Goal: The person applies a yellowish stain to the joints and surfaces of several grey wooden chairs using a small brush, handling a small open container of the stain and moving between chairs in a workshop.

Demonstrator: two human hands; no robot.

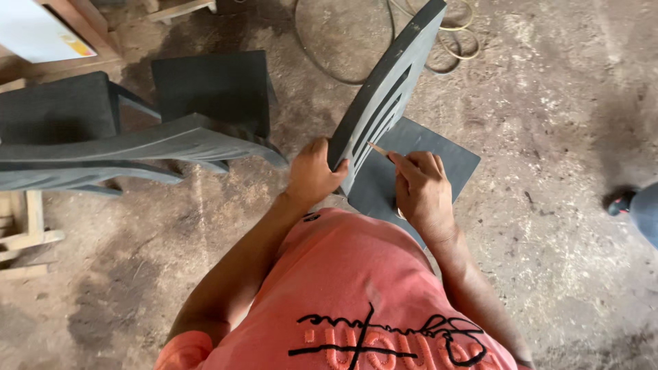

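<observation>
A dark grey painted chair stands in front of me, its slatted backrest (391, 89) rising toward the camera and its seat (439, 161) below. My left hand (312, 175) grips the near end of the backrest's top rail. My right hand (419, 192) pinches a small tan piece (378, 149), thin like folded sandpaper or a stick, and presses its tip against a slat of the backrest. I wear a coral shirt.
Two more dark grey chairs (137, 140) stand to the left. A cable loop (439, 48) lies on the dusty concrete floor behind the chair. Bare wooden frames (24, 233) sit at the left edge. Another person's foot (620, 202) shows at the right.
</observation>
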